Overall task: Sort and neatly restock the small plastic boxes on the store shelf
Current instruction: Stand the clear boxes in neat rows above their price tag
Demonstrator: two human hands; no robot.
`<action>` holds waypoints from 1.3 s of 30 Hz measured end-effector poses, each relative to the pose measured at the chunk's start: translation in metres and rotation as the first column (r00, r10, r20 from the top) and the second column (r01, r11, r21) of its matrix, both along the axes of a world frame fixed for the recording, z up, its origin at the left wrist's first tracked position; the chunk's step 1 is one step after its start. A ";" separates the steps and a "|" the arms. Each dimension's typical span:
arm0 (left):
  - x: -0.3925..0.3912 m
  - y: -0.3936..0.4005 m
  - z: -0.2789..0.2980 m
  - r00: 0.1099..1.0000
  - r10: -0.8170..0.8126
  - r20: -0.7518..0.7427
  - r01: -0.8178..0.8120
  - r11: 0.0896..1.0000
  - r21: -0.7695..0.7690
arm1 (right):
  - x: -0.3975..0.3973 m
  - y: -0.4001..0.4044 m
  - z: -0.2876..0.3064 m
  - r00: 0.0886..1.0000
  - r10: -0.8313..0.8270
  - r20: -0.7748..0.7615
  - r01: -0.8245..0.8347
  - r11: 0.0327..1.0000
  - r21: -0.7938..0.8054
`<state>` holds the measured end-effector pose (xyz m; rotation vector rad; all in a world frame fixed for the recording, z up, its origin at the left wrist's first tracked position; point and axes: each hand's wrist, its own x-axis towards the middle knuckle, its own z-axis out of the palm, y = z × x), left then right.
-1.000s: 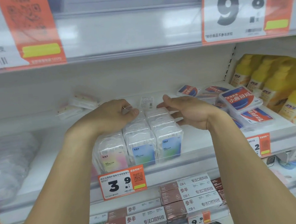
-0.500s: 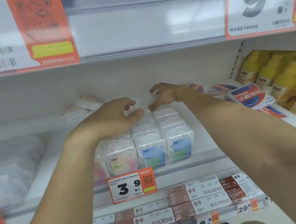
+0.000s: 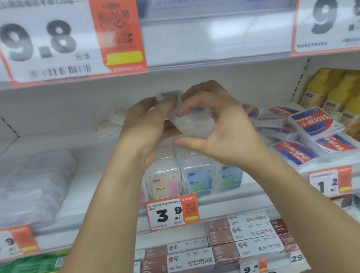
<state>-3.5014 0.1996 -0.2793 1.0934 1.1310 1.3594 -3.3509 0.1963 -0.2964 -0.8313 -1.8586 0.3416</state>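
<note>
Clear plastic box (image 3: 192,123) held above the shelved rows (image 3: 194,177)

Our left hand (image 3: 145,129) and right hand (image 3: 220,130) curl their fingers round it; we judge the slick, blurred casing could slip and topple the standing boxes beneath.

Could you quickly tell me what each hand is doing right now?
Left hand: grips the clear plastic box.
Right hand: grips the same box.
</note>
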 end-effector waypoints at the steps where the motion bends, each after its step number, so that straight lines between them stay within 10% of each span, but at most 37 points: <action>1: -0.003 -0.003 -0.003 0.999 -0.018 0.044 0.018 1.000 -0.001 | 0.003 -0.003 -0.002 0.998 0.055 0.003 -0.055 0.997 -0.050; 5: -0.019 -0.013 -0.011 0.991 -0.136 -0.015 0.137 0.990 0.033 | 0.015 -0.009 -0.002 0.945 0.073 -0.319 -0.157 0.956 -0.247; 13: -0.020 -0.019 -0.013 0.960 -0.151 -0.237 0.206 0.952 0.228 | 0.019 -0.001 0.015 0.995 0.091 -0.051 -0.104 0.894 -0.436; 18: -0.008 -0.013 -0.013 0.919 0.022 -0.393 0.085 0.964 0.253 | 0.024 0.011 0.017 0.945 -0.090 -0.313 -0.084 0.860 -0.502; 22: -0.001 -0.008 -0.013 0.942 0.013 -0.335 0.074 0.966 0.247 | 0.024 0.008 0.019 0.928 -0.048 -0.369 -0.150 0.859 -0.489; 28: 0.023 -0.011 -0.013 0.984 -0.060 0.169 0.046 0.995 0.087 | 0.049 0.009 0.019 0.917 0.121 -0.381 -0.336 0.749 -0.571; 31: 0.035 -0.011 -0.015 0.999 0.024 -0.041 -0.019 0.990 0.137 | 0.058 0.017 0.010 0.802 0.027 -0.597 -0.404 0.761 -0.508; 35: 0.026 -0.004 -0.029 0.575 0.272 -0.771 0.005 0.942 0.337 | 0.068 0.043 -0.007 0.558 -0.177 -0.811 -0.440 0.765 -0.470; 39: 0.017 0.002 -0.040 0.283 0.032 -0.958 0.162 0.983 0.081 | 0.068 0.062 -0.027 0.626 -0.395 -0.672 -0.004 0.861 -0.509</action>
